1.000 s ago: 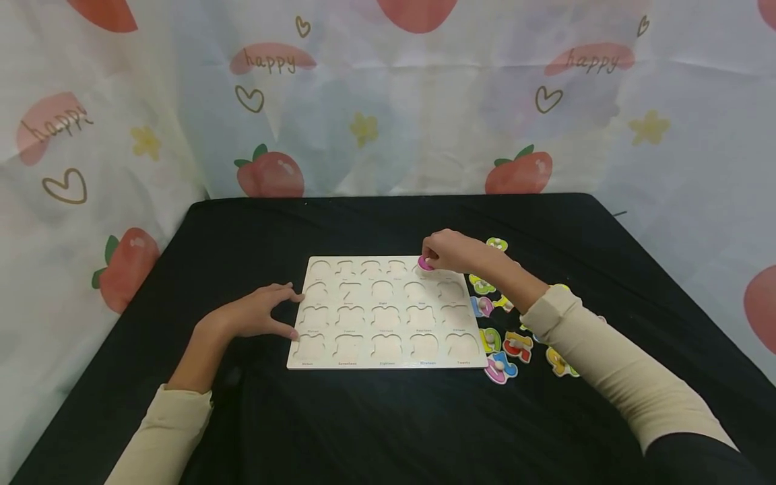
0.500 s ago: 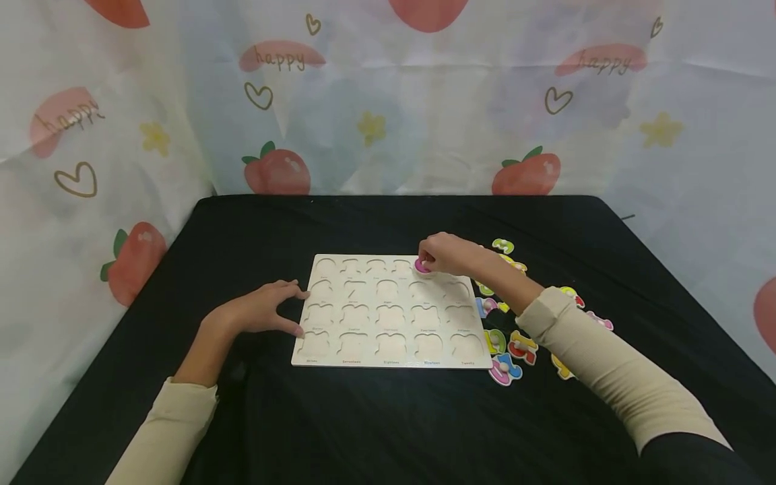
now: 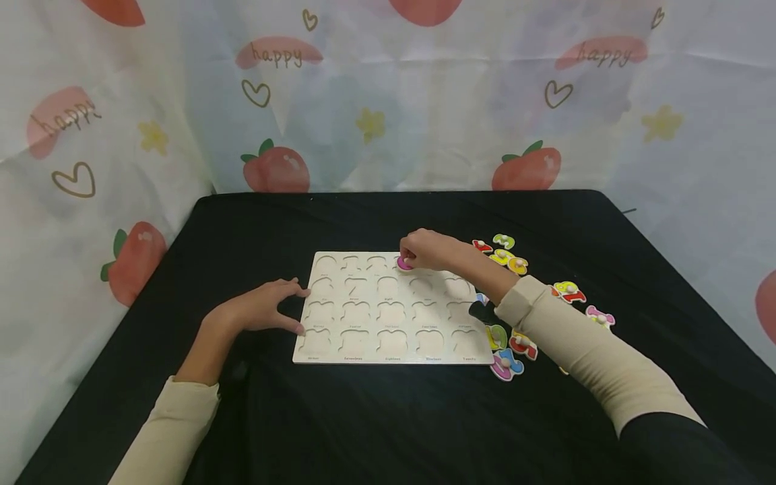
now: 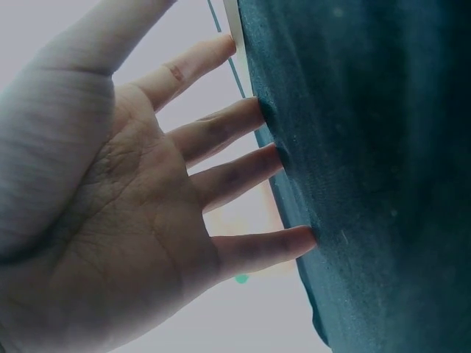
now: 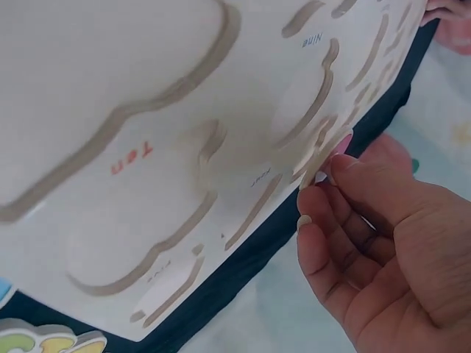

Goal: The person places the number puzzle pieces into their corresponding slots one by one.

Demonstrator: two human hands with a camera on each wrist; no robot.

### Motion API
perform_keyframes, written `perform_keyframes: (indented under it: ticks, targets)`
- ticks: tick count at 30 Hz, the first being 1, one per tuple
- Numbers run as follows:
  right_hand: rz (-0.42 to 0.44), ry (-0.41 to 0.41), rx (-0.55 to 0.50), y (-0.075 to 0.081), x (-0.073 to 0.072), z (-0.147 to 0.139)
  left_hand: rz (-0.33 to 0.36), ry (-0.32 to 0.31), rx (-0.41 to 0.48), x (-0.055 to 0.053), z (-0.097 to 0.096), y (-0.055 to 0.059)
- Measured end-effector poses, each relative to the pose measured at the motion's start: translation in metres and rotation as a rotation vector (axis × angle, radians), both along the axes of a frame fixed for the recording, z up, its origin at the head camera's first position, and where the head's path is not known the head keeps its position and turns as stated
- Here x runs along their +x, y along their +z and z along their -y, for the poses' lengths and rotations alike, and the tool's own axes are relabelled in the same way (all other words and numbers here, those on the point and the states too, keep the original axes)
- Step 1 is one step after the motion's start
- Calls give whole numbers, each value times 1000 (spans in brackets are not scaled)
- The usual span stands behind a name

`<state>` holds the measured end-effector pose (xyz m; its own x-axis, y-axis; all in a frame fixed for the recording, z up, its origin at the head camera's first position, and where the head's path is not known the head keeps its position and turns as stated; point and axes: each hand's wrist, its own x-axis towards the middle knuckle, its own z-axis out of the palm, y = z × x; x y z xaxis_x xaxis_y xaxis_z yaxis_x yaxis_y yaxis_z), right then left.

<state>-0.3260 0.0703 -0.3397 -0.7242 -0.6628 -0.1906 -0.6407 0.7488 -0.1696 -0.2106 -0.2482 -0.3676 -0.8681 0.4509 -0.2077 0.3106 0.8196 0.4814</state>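
A pale wooden number puzzle board [image 3: 370, 295] with rows of shaped recesses lies on the black cloth in the head view. Fingertips of my right hand [image 3: 429, 249] pinch a magenta puzzle piece [image 3: 403, 264] over the board's top row, near its fourth recess. The right wrist view shows that piece [image 5: 344, 144] mostly hidden by the thumb, close to the board's far edge. My left hand [image 3: 261, 308] touches the board's left edge, thumb and fingers spread apart. In the left wrist view the left hand's fingers [image 4: 232, 176] are extended, their tips at the dark cloth.
Several coloured number pieces lie right of the board, among them a blue-and-pink one [image 3: 506, 365], a green-yellow one [image 3: 504, 240] and a yellow-red one [image 3: 570, 291]. The right forearm hides some of them. A patterned curtain [image 3: 424, 135] hangs behind the table.
My right hand has moved left along the board's top row with the magenta piece, uncovering more pieces at the upper right. The left hand stays at the board's left edge.
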Motion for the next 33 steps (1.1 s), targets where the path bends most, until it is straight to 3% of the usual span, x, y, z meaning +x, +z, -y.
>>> perform_keyframes:
  ticks: [20, 33]
  targets:
    - [8, 65, -18, -4, -2, 45, -4, -2, 1, -2, 1, -3]
    - [1, 118, -103, -15, -7, 75, 10, 15, 2, -2, 1, -2]
